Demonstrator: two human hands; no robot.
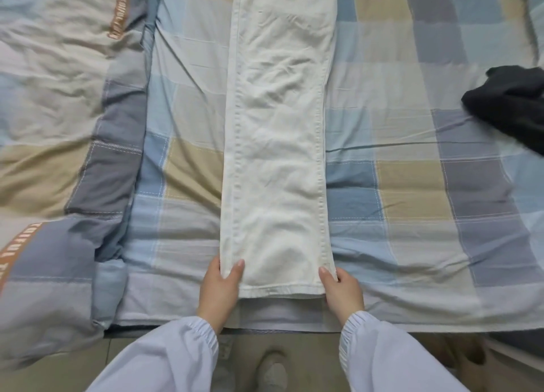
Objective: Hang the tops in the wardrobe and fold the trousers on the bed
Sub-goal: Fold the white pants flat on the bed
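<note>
White trousers (276,144) lying lengthwise mid-bed (412,185), legs already stacked. Left hand (219,285) and right hand (343,290) each pinching a near hem corner. Crosswise folds remaining; dark garment (512,103) waiting far right.

- The white trousers (276,144) ran off the frame's top edge, waistband unseen.
- The dark garment (512,103) was cut by the right edge.
- The duvet (53,97) lettering at the left was partly cropped.
</note>
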